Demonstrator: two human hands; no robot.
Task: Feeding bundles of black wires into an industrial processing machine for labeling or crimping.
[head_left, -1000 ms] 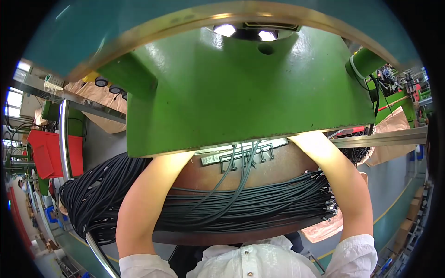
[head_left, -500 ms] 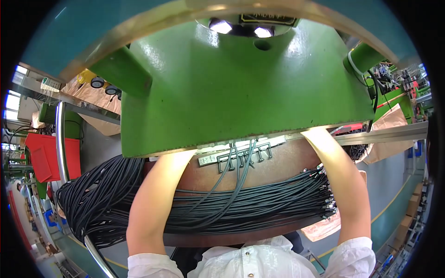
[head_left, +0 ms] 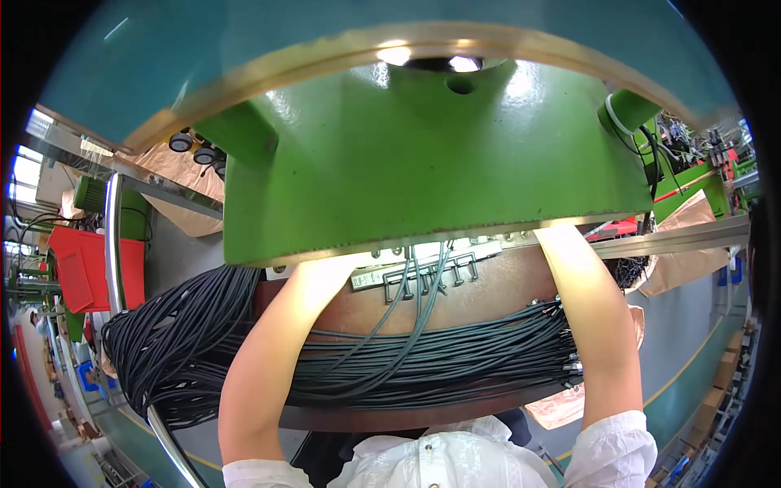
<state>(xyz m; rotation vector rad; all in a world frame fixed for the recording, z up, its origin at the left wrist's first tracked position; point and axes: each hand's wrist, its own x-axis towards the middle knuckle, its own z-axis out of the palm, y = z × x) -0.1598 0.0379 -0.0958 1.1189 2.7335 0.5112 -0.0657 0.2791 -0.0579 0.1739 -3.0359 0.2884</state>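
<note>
Both forearms reach forward beneath a large green machine block (head_left: 439, 163), whose lower edge hides the fingers. My left hand passes under it at the bright wrist (head_left: 338, 267), and my right hand goes under at the right wrist (head_left: 557, 236). What either one holds cannot be seen. Between the wrists lies a metal mould bar (head_left: 382, 276) with dark bracket-like frames along its near side. A few dark cables (head_left: 421, 301) run from it toward me. They join a thick bundle of black cables (head_left: 423, 358) lying across a brown table (head_left: 488, 297) between my arms.
The bundle loops over the table's left end beside a chrome rail (head_left: 114, 236). Connector ends (head_left: 572, 370) lie near my right forearm. A red bin (head_left: 85, 264) stands at left. Overhead curves a blue, pale-rimmed guard (head_left: 390, 32). Brown paper (head_left: 691, 236) lies at right.
The view has shifted slightly, with the overhead guard covering more of the top. My left wrist has moved a little right along the machine's lower edge. The cable bundle keeps its place.
</note>
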